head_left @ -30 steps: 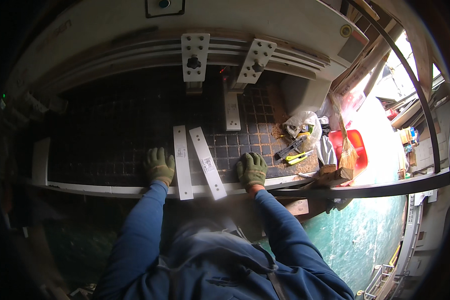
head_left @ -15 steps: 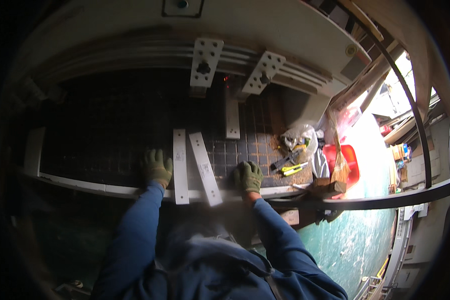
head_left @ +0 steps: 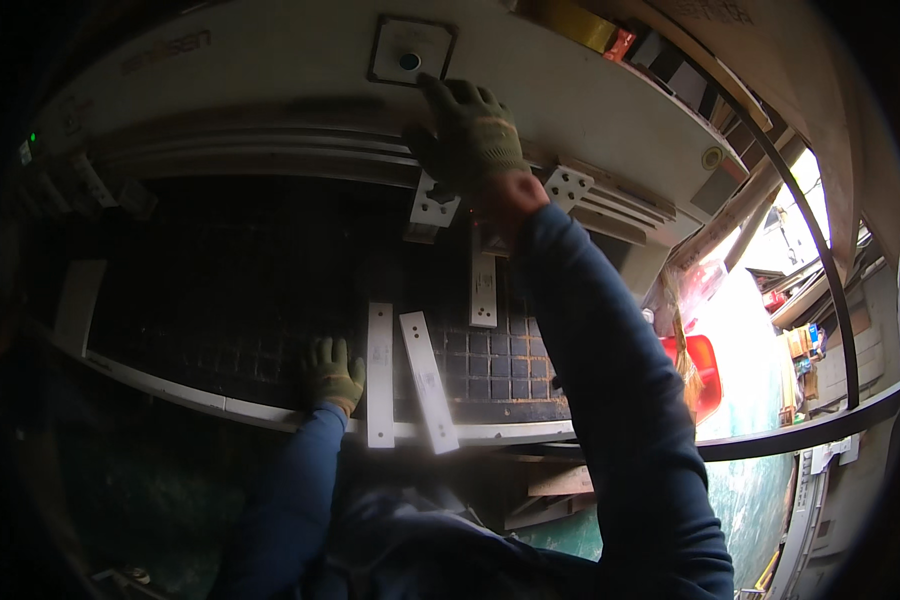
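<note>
My left hand (head_left: 333, 378), in a green work glove, lies flat with fingers outstretched on the dark gridded machine bed, near its front rim. Just right of it is a long white strip (head_left: 380, 375) with holes at its ends. A second white strip (head_left: 429, 385) lies slanted beside that one; both overhang the rim. My right hand (head_left: 475, 130), gloved too, is raised over the back of the machine with fingers extended and the thumb apart. Its fingertips are at the lower edge of a square panel with a round button (head_left: 410, 62); whether they touch is unclear.
A third white strip (head_left: 483, 290) lies at the back of the bed below a drilled metal bracket (head_left: 432, 208). Another bracket (head_left: 568, 187) stands to its right. My right forearm covers the bed's right end. Beyond it are a red container (head_left: 708, 375) and a green floor.
My right hand has left the bed's front rim and gone up and back to the button panel. My left hand stays on the bed. The whole view has shifted.
</note>
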A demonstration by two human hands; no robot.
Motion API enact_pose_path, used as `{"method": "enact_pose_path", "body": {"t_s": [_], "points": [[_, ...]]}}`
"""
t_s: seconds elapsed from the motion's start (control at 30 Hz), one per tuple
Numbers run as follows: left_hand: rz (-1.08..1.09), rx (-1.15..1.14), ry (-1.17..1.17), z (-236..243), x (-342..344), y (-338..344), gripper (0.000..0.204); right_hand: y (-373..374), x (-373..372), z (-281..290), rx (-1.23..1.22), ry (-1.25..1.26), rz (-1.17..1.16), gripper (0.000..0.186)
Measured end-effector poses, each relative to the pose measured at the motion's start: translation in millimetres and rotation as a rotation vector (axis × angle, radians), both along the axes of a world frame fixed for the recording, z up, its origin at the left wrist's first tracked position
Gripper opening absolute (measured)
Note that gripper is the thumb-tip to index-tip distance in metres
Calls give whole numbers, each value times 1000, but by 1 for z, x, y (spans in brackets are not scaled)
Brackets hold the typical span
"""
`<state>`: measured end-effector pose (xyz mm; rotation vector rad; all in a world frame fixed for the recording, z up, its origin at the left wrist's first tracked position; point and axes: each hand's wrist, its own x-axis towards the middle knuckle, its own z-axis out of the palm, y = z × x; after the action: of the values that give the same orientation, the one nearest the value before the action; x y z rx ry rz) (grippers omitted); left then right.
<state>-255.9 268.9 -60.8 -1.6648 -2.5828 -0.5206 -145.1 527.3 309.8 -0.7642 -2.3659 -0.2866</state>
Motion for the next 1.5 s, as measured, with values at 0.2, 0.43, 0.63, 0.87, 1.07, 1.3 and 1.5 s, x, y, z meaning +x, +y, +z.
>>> {"method": "enact_pose_path", "body": {"t_s": [0.2,0.43,0.63,0.87,1.07,1.3,1.5], "points": [[27,-77,-115,10,4,-2,58,37,-40,1,206,-210,-140,65],[-17,-26,-116,-7,4,3,59,50,-28,8,130,-273,-52,57],[16,18,-76,-16,4,2,57,-8,31,-5,-10,-5,77,51],[-20,20,-31,-6,4,3,57,-82,204,-223,-416,94,-97,50],[7,-6,14,-16,3,2,55,-186,274,-377,-545,-73,-472,54],[-30,-6,86,-11,-1,2,53,-199,262,-374,-446,27,-500,52],[-34,9,107,-19,-3,5,54,-197,263,-372,-445,22,-496,53]]}}
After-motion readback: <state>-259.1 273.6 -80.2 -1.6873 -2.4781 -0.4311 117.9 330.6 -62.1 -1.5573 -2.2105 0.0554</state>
